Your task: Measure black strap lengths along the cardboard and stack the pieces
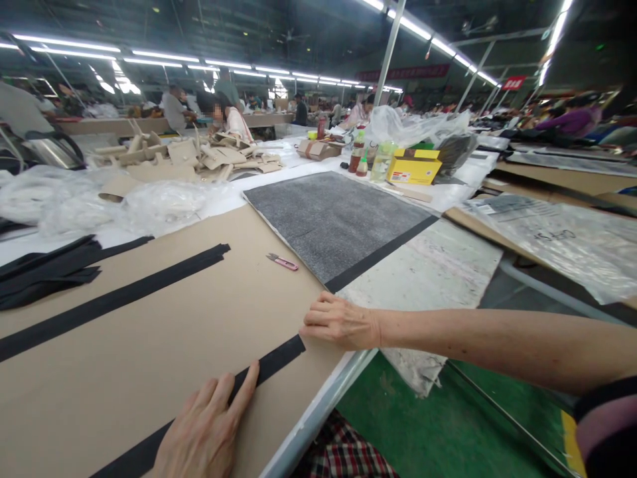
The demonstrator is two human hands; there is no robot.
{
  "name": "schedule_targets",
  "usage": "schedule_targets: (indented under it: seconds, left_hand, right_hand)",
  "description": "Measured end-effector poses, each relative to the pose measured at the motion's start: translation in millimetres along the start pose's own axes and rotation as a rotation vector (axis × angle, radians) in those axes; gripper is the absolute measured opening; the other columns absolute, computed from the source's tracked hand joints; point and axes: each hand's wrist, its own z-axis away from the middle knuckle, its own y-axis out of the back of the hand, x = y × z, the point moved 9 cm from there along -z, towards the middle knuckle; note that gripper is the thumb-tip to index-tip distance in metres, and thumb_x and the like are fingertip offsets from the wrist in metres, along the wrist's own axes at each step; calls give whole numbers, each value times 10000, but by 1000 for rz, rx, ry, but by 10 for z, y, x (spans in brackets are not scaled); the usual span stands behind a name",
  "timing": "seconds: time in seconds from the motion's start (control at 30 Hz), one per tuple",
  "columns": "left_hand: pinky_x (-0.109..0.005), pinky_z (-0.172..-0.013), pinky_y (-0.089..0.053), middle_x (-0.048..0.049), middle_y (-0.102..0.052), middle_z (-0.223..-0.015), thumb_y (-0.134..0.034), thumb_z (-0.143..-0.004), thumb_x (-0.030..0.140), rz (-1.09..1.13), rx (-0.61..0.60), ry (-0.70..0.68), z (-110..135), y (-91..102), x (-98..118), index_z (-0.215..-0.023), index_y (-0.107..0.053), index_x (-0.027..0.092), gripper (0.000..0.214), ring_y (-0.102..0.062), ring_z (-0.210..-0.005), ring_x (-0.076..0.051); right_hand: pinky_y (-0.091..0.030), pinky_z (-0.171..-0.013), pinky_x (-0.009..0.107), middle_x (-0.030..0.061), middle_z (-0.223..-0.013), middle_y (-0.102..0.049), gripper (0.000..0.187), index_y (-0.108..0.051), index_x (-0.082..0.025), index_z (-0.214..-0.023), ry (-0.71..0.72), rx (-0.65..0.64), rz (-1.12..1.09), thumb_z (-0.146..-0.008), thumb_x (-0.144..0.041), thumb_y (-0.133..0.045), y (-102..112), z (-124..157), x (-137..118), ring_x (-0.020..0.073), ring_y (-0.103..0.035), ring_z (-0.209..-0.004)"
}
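My left hand [206, 421] lies on a black fabric strip [276, 362] along the table's near edge, its fingers stretched out and pressed on the strip. My right hand [341, 322] rests at the far end of that strip, its fingers curled together. Whatever those fingers hold, if anything, is hidden. Just beyond the right hand is the corner of a dark grey sheet [333, 216] with a black band [383, 252] along its near edge. Pink thread snips [283, 261] lie on the beige sheet [199, 338] under both hands.
Another black strip [119, 295] and a pile of black strips [47, 269] lie at left. Clear plastic bags [149, 202], beige cut pieces [219, 156], bottles [357, 153] and a yellow box [414, 166] stand farther back. A plastic-wrapped board [562, 239] is at right.
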Motion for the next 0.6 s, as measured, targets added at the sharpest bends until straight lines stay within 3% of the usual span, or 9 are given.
schedule_targets:
  seconds: [0.1,0.2,0.33,0.47,0.53,0.6]
  left_hand:
    - [-351,-809,-456,-24,-611,-1003,-358,-823,-8,11,5,20,0,26,10,-1398,-372,295,649,-558,-858,-179]
    - [-364,-829,-471,-36,-622,-1016,-360,-826,-2,39,22,40,34,10,-7,-1344,-456,252,585,-566,-895,-189]
    - [-386,-898,-483,-66,-633,-1090,-345,-798,-30,165,72,135,144,-10,-80,-1268,-529,176,544,-562,-1012,-217]
    - [-350,-979,-469,-87,-606,-1199,-329,-810,-4,389,69,229,150,86,-26,-1216,-555,147,488,-556,-1092,-189]
    - [-266,-1038,-417,-45,-569,-1283,-330,-851,35,373,60,287,82,152,-20,-1268,-512,186,479,-512,-1174,-128]
    - [-259,-1087,-363,-26,-465,-1412,-328,-898,103,344,49,327,32,182,-54,-1368,-399,199,486,-407,-1294,-111]
  right_hand:
    - [-317,-768,319,73,-1041,-570,324,-499,-149,-1203,-129,54,-85,-891,-105,-425,16,-229,-76,166,-474,-876]
    - [-334,-766,322,75,-1038,-569,319,-484,-146,-1224,-106,-30,-99,-908,-154,-441,-129,-378,-274,180,-471,-881]
    - [-356,-811,342,91,-978,-575,288,-501,-119,-1204,-111,-102,-59,-937,-134,-393,-179,-185,-278,185,-487,-883]
    - [-378,-836,368,98,-972,-597,341,-560,-137,-1156,-237,22,-17,-889,-46,-366,22,-76,-93,194,-531,-898]
    - [-378,-888,398,114,-1101,-596,424,-503,-155,-1274,-271,116,22,-890,-54,-354,77,-189,-104,213,-540,-993]
    - [-356,-976,428,116,-1262,-545,492,-373,-179,-1403,-239,169,20,-913,-136,-378,32,-350,-239,234,-510,-1128]
